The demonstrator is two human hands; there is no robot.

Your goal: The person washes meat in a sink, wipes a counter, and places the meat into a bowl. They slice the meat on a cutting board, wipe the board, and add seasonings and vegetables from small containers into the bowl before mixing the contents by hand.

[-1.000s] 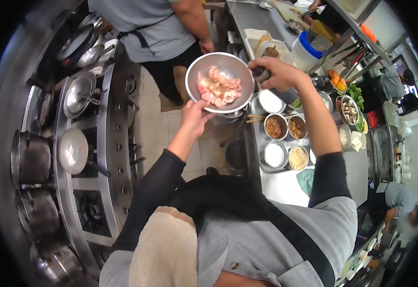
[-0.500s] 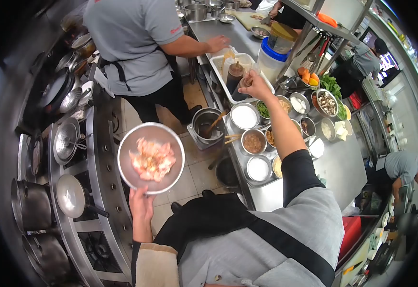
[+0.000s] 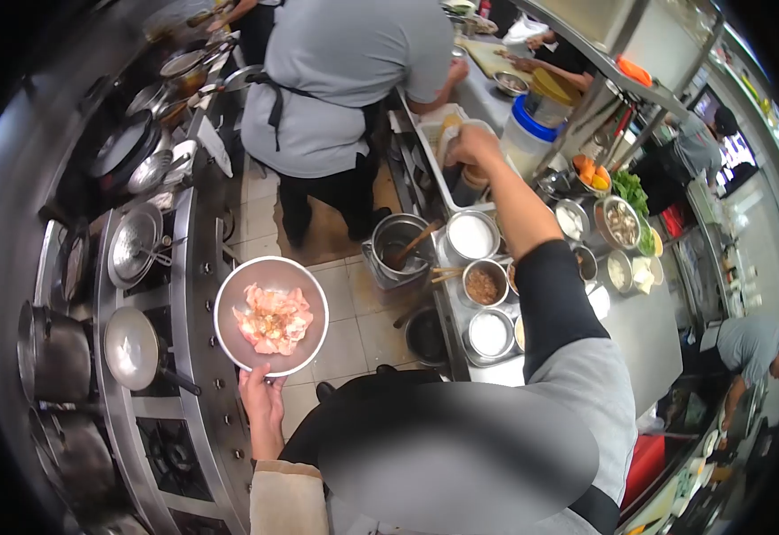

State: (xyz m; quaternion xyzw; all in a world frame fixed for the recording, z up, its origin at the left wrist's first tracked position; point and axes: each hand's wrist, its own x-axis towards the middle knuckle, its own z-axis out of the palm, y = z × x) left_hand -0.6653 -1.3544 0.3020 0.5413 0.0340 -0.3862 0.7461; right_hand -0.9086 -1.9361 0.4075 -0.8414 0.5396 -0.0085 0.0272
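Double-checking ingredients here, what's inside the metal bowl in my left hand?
Raw pink meat pieces topped with brownish bits sit in the metal bowl; the bowl's bottom beneath them is covered.

The right hand (image 3: 474, 145) hides much of what may be a bottle (image 3: 470, 189).

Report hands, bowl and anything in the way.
Left hand holds metal bowl, raw meat inside. Right hand at white basket, grip unclear. Co-worker's arm close by.
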